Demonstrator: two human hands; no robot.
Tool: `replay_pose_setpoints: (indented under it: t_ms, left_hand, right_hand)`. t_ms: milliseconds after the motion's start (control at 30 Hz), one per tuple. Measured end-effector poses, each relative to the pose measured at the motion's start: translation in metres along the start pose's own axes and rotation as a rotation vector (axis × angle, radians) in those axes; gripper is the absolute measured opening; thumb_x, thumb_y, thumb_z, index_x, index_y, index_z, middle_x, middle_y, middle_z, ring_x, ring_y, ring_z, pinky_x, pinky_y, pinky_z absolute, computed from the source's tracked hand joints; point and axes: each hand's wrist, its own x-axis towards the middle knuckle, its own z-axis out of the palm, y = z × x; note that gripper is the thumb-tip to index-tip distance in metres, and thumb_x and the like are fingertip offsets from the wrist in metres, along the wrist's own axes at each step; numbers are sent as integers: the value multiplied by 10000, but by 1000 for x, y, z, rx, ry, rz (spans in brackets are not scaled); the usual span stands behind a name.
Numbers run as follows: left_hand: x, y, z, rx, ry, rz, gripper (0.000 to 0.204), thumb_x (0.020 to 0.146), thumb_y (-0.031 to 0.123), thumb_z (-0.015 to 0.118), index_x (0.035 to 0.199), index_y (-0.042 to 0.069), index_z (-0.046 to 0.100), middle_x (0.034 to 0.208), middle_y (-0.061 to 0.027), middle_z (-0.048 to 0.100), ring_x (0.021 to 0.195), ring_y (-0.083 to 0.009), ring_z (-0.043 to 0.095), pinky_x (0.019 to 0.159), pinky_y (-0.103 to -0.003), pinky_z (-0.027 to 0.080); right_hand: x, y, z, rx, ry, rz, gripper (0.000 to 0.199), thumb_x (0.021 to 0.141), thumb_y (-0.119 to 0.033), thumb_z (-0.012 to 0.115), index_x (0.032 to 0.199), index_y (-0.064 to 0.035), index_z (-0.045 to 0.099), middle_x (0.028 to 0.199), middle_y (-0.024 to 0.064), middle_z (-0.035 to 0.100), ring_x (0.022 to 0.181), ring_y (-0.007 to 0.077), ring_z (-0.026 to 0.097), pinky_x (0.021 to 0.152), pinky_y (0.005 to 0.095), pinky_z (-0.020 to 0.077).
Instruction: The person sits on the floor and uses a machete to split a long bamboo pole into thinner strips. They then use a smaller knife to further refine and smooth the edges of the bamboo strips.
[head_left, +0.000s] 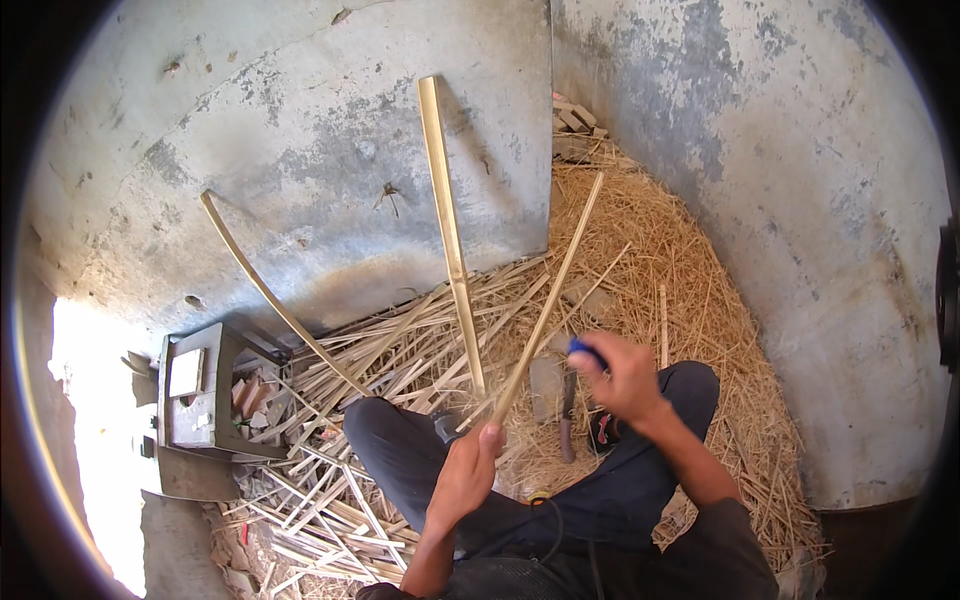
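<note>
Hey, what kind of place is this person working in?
Probably a rough bamboo-splitting corner. Weathered concrete walls meet here, split bamboo strips and fine shavings cover the floor, and the left hand grips a bamboo strip while the right hand holds a blue-handled tool.

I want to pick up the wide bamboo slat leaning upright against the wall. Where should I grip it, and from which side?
Probably the wide bamboo slat at its lower half, from the right: its top leans on the wall, and split strips crowd its left.

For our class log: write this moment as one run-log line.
left hand: grips bamboo strip | right hand: holds blue-handled tool | floor: bamboo offcuts
</note>
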Motion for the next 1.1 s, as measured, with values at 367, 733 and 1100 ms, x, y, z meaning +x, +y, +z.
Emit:
replay_pose_setpoints:
  t_ms: [367,733,1100]
  left_hand:
    - [12,13,12,68,88,111,279,1129,214,463,1077,-40,567,855,-324,617,861,-572,576,716,-582,428]
    - [-12,-8,16,215,28,42,294,1124,220,467,1008,-35,557,779,-315,610,805,-565,588,697,-601,426]
    - [-37,-30,-3,2,-122,-88,460,1165,323,361,968,-27,584,690,-169,575,650,-362,588,658,-458,471]
  right_hand:
    - [-28,-39,34,59,-125,-77,305,959,-343,765,1056,-56,730,903,99,742,695,291,727,579,378,563]
    - [18,17,2,-83,20,120,393,1028,-412,662,1060,-31,755,827,137,728,692,321,722,602,410,544]
    - [51,56,-47,-119,127,228,399,1054,-395,639,1058,-11,745,702,124,647,583,205,606,550,367,464]
